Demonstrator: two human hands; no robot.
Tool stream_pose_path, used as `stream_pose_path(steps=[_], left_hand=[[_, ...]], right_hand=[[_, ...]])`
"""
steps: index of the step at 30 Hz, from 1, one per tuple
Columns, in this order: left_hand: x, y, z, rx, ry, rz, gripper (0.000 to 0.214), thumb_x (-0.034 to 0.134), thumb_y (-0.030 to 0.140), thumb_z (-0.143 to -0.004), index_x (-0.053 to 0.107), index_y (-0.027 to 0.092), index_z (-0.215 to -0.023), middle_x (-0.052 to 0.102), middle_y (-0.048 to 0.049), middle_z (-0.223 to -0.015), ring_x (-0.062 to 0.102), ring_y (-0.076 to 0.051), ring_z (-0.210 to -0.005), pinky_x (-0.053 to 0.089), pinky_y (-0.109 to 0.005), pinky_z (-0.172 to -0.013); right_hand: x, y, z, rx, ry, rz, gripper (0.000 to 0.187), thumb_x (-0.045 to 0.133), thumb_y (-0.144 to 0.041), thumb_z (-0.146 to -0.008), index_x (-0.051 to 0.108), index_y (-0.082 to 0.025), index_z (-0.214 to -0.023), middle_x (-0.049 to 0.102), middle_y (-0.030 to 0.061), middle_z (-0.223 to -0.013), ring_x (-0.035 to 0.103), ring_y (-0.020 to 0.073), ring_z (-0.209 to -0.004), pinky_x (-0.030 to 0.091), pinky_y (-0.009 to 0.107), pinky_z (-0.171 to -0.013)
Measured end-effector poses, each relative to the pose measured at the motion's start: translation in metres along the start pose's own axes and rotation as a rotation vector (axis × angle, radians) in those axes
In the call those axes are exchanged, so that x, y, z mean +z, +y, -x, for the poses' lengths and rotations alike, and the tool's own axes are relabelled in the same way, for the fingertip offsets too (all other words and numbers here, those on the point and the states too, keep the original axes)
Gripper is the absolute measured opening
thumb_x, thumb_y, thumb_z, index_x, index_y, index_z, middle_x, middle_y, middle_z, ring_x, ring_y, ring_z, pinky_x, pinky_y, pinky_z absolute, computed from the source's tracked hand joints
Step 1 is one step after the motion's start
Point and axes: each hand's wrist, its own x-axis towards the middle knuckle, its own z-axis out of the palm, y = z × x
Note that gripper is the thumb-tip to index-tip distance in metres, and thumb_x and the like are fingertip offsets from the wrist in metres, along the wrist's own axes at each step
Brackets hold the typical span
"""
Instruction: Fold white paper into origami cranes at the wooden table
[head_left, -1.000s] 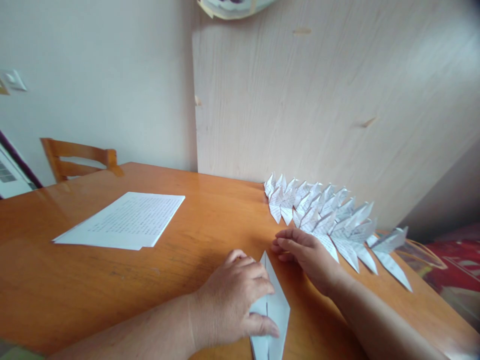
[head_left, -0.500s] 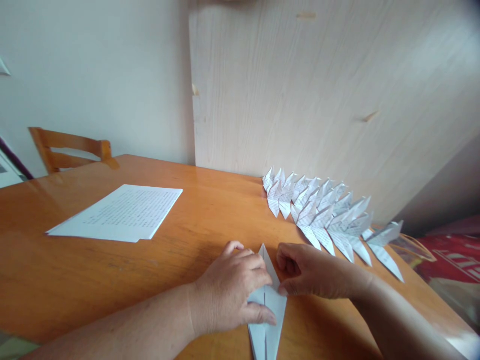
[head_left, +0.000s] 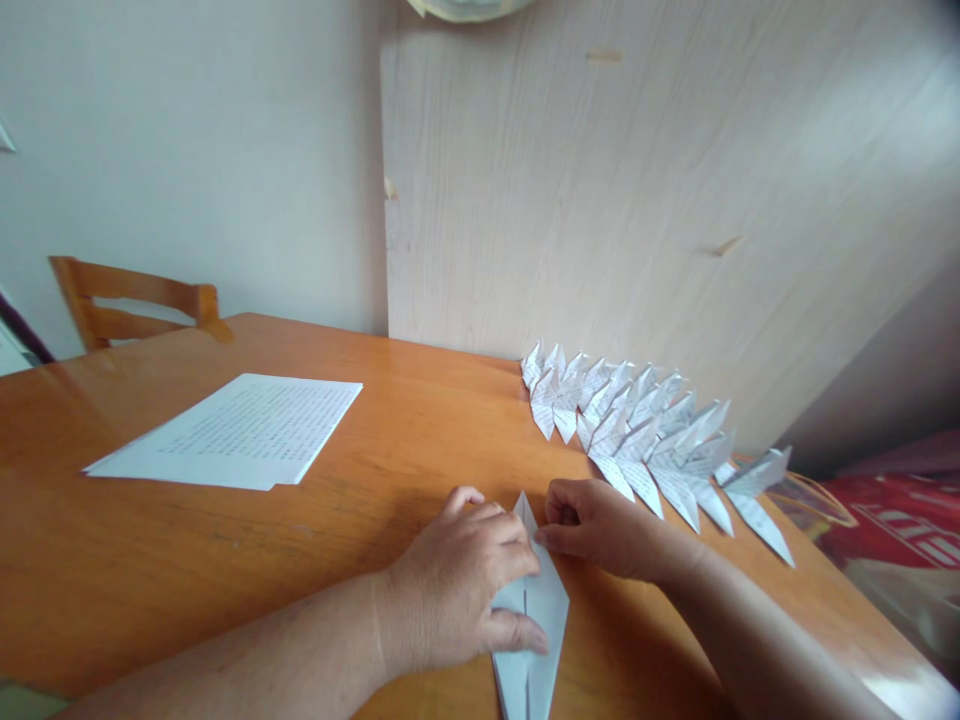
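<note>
A sheet of white paper folded into a long, narrow kite shape [head_left: 551, 600] lies on the table before me, its tip pointing away and a dark slit down its middle. My left hand [head_left: 465, 585] rests over its left side, thumb and fingers spread apart and pressing on it. At the upper right edge, near the tip, is my right hand [head_left: 600, 530]. Its fingers are curled in and its thumb touches the paper's edge. The part of the paper under my left fingers is hidden.
Several folded paper pieces with pointed ends [head_left: 637, 425] stand in rows at the right. A stack of printed sheets [head_left: 232, 430] lies on the wooden table [head_left: 420, 410] at left. Behind are a chair [head_left: 135, 290] and a wooden panel [head_left: 525, 200]. A red bag [head_left: 900, 520] sits beyond the right edge.
My right hand has slid up along the folded paper's right edge, toward its tip. My left hand stays in place on the paper. The view has tilted up slightly.
</note>
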Motion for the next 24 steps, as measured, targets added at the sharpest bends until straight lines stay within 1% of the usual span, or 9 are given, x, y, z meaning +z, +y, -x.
stream_pose_path(steps=[3, 6, 9, 13, 16, 19, 21, 23, 24], left_hand=[[0.0, 0.001, 0.0, -0.002, 0.009, -0.01, 0.047, 0.077, 0.064, -0.072, 0.067, 0.022, -0.091, 0.065, 0.0014, -0.096, 0.058, -0.021, -0.093, 0.03, -0.038, -0.089], [-0.001, 0.001, -0.001, -0.006, 0.008, -0.028, 0.046, 0.078, 0.064, -0.071, 0.067, 0.022, -0.088, 0.064, 0.0014, -0.094, 0.057, -0.021, -0.091, 0.031, -0.038, -0.087], [-0.001, 0.001, -0.001, -0.012, 0.0, -0.046, 0.046, 0.079, 0.064, -0.07, 0.067, 0.023, -0.088, 0.064, 0.0009, -0.094, 0.057, -0.022, -0.091, 0.032, -0.038, -0.086], [0.0, 0.001, -0.001, -0.019, 0.002, -0.045, 0.051, 0.078, 0.065, -0.07, 0.067, 0.025, -0.099, 0.065, -0.0008, -0.099, 0.059, -0.024, -0.096, 0.033, -0.039, -0.087], [0.001, 0.001, -0.002, -0.05, 0.016, -0.017, 0.06, 0.074, 0.067, -0.072, 0.062, 0.023, -0.111, 0.067, -0.0049, -0.107, 0.06, -0.027, -0.1, 0.035, -0.042, -0.09], [0.002, 0.001, -0.001, -0.079, 0.026, 0.054, 0.071, 0.072, 0.067, -0.075, 0.053, 0.02, -0.125, 0.067, -0.0085, -0.114, 0.062, -0.029, -0.103, 0.036, -0.045, -0.093], [0.004, 0.001, 0.0, -0.089, 0.035, 0.092, 0.084, 0.074, 0.064, -0.074, 0.042, 0.02, -0.138, 0.067, -0.0101, -0.119, 0.062, -0.031, -0.107, 0.037, -0.047, -0.096], [0.006, 0.001, 0.0, -0.104, 0.052, 0.1, 0.101, 0.077, 0.061, -0.072, 0.026, 0.021, -0.149, 0.064, -0.013, -0.127, 0.061, -0.033, -0.111, 0.036, -0.05, -0.099], [0.007, 0.001, 0.0, -0.108, 0.064, 0.099, 0.11, 0.079, 0.06, -0.07, 0.018, 0.022, -0.153, 0.062, -0.0145, -0.131, 0.061, -0.033, -0.112, 0.036, -0.051, -0.1]], right_hand=[[0.007, -0.003, -0.007, 0.091, 0.124, 0.138, 0.022, 0.065, -0.037, -0.082, 0.056, -0.02, -0.07, 0.057, -0.0033, -0.062, 0.046, 0.011, -0.057, 0.029, 0.024, -0.052], [0.012, -0.007, -0.014, 0.162, 0.213, 0.233, 0.033, 0.061, -0.045, -0.085, 0.054, -0.02, -0.064, 0.056, -0.0008, -0.06, 0.045, 0.0128, -0.057, 0.026, 0.027, -0.053], [0.015, -0.011, -0.019, 0.187, 0.256, 0.265, 0.039, 0.057, -0.047, -0.088, 0.052, -0.02, -0.061, 0.056, 0.0016, -0.06, 0.045, 0.0141, -0.058, 0.022, 0.03, -0.054], [0.014, -0.013, -0.016, 0.186, 0.27, 0.268, 0.038, 0.055, -0.045, -0.09, 0.05, -0.02, -0.063, 0.056, 0.0012, -0.062, 0.045, 0.0139, -0.059, 0.023, 0.029, -0.055], [0.008, -0.009, -0.007, 0.132, 0.206, 0.206, 0.034, 0.058, -0.044, -0.089, 0.05, -0.02, -0.066, 0.052, -0.0024, -0.061, 0.044, 0.0121, -0.059, 0.027, 0.026, -0.054], [-0.002, -0.004, 0.005, 0.034, 0.054, -0.041, 0.032, 0.059, -0.042, -0.09, 0.048, -0.02, -0.07, 0.046, -0.0052, -0.062, 0.038, 0.0103, -0.057, 0.027, 0.024, -0.051], [-0.007, -0.005, 0.013, 0.024, -0.036, -0.158, 0.029, 0.06, -0.041, -0.09, 0.049, -0.02, -0.073, 0.043, -0.0062, -0.062, 0.035, 0.0095, -0.055, 0.025, 0.023, -0.049], [-0.009, -0.011, 0.02, -0.044, -0.144, -0.218, 0.026, 0.061, -0.038, -0.09, 0.053, -0.019, -0.073, 0.045, -0.0055, -0.064, 0.036, 0.0094, -0.057, 0.028, 0.022, -0.05], [-0.009, -0.016, 0.024, -0.072, -0.173, -0.217, 0.024, 0.06, -0.035, -0.09, 0.056, -0.019, -0.073, 0.047, -0.0048, -0.064, 0.038, 0.0096, -0.058, 0.029, 0.022, -0.051]])
